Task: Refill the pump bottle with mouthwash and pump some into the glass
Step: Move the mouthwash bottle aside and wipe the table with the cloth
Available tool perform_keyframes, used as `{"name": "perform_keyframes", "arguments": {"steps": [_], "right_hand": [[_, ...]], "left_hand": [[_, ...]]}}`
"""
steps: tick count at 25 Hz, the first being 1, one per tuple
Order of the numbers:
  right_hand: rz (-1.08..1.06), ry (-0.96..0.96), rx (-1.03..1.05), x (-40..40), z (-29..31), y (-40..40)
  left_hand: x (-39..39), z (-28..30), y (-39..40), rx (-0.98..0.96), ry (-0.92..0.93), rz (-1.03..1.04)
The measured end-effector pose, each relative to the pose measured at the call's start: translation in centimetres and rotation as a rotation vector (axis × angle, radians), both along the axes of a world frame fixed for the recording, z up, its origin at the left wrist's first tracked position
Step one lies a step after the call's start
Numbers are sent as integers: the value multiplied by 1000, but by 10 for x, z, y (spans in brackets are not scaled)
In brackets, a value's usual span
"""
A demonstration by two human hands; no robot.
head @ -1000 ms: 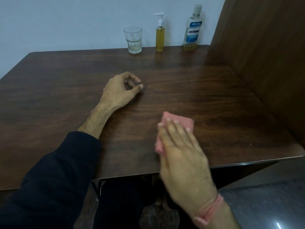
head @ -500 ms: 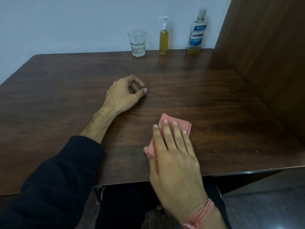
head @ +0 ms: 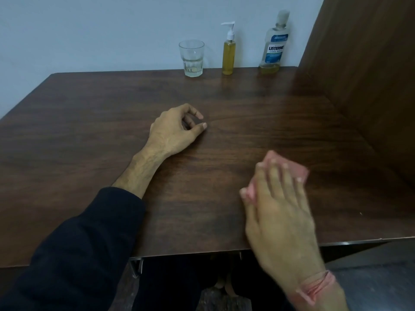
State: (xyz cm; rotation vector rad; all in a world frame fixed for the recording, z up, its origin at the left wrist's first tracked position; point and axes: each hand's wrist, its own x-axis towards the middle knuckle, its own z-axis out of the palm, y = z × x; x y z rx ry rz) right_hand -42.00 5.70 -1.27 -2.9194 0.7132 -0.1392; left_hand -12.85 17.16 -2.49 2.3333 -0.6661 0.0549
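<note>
Along the back edge of the dark wooden table (head: 89, 135) stand a clear glass (head: 191, 58) with a little pale liquid, a slim pump bottle (head: 228, 52) full of yellow liquid, and a Listerine mouthwash bottle (head: 273, 47) with only a thin yellow layer at its bottom. My left hand (head: 174, 129) rests on the table's middle, fingers loosely curled, holding nothing. My right hand (head: 278, 205) presses flat with straight fingers on a folded pink cloth (head: 298, 171) near the front right; it is motion-blurred.
A brown wooden panel (head: 363, 75) walls off the table's right side. A pale wall (head: 89, 30) rises behind the bottles. The table's front edge (head: 202, 252) runs just under my right wrist.
My right hand has slid the pink cloth to the right across the table. My left hand has stayed where it was.
</note>
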Motion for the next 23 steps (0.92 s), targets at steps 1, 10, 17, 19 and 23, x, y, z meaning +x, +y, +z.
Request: {"name": "perform_keyframes", "arguments": {"steps": [1, 10, 17, 19, 23], "right_hand": [[65, -13, 5, 1, -3, 20], [136, -206, 10, -28, -3, -14], [-76, 108, 9, 0, 7, -25], [121, 60, 0, 10, 2, 9], [313, -48, 20, 9, -9, 48]], "left_hand": [[0, 0, 0, 2, 1, 2], [0, -1, -1, 23, -8, -15], [0, -2, -4, 39, -41, -11], [0, -2, -5, 43, -46, 0], [3, -3, -4, 38, -25, -16]]}}
